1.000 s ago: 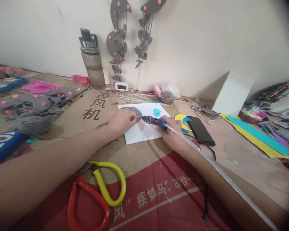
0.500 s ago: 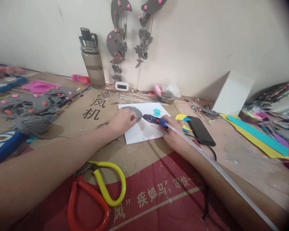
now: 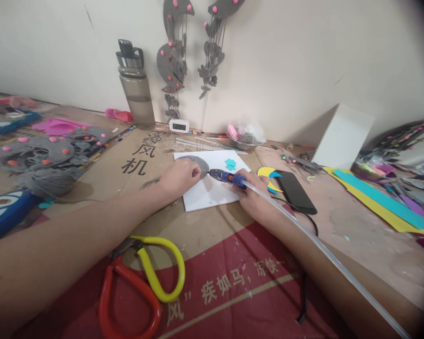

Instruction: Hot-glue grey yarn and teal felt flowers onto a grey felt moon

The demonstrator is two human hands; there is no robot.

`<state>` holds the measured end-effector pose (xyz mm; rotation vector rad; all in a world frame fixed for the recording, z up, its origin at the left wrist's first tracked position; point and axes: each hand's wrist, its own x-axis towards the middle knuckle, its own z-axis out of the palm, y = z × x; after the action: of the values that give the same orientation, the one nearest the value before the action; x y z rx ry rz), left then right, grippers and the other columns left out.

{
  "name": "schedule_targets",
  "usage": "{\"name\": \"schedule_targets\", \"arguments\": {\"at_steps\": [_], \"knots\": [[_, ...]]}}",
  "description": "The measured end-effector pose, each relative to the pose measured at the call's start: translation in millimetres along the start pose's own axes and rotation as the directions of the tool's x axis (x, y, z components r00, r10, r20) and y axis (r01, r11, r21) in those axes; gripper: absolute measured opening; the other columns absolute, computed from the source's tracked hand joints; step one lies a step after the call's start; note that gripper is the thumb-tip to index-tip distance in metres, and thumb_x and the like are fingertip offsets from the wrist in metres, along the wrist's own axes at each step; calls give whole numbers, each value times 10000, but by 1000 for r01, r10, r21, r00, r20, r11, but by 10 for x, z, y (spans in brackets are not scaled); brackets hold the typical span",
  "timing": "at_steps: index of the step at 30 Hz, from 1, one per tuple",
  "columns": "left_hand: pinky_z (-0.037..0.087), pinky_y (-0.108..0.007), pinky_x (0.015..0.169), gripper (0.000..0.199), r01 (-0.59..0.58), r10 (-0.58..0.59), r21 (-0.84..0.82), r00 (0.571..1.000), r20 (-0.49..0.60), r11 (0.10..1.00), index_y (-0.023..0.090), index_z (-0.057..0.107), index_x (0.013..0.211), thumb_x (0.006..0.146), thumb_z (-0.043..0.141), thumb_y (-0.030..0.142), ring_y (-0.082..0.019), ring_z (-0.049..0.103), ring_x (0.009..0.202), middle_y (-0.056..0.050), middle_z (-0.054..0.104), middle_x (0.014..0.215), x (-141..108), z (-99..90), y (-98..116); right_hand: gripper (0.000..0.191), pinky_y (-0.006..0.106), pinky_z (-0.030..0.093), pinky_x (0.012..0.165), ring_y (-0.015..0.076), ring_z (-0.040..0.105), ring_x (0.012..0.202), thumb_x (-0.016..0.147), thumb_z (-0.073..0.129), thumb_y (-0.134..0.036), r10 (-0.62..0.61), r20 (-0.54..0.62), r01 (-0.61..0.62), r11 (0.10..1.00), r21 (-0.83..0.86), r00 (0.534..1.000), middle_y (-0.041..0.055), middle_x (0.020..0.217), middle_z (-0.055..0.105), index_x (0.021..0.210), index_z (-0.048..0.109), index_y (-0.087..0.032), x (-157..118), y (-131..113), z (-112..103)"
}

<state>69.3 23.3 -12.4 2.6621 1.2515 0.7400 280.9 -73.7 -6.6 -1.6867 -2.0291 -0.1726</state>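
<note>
My right hand [image 3: 252, 190] is wrapped round a blue hot glue gun [image 3: 229, 177], with a long clear glue stick [image 3: 304, 230] running from its back along my forearm. The nozzle meets the edge of a grey yarn-covered piece [image 3: 198, 163] lying on a white board [image 3: 212, 193]. My left hand [image 3: 182, 178] rests over that piece, fingers curled and pinched at the grey yarn; the fingertips are partly hidden. A strand of yarn trails out left of the wrist. Turquoise flower cutouts [image 3: 230, 164] lie on the board beyond the glue gun.
Red-and-yellow-handled scissors [image 3: 162, 268] lie in front on the cardboard [image 3: 212, 249]. A phone [image 3: 297, 193] and yellow crescent cutouts [image 3: 266, 173] sit to the right. Behind stand a water bottle [image 3: 137, 94] and a small clock [image 3: 179, 125]. A yarn ball [image 3: 45, 181] lies left.
Almost nothing differs. Both hands, the glue gun and the grey piece stay in the same place; the view shifts very slightly.
</note>
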Motion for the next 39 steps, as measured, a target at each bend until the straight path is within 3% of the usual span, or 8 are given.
{"name": "schedule_targets", "arguments": {"at_steps": [39], "knots": [[467,-285,726,194,26,-26,1,1000,3,1000,203,684,750,758,491,228,-187,614,793,-39,700,826,0,-13,14,185,357,259,751,226,501,847,782,445,-127,8,-23,-9,1000,-24,1000,48,867,610,923,520,-221,2,-35,14]]}}
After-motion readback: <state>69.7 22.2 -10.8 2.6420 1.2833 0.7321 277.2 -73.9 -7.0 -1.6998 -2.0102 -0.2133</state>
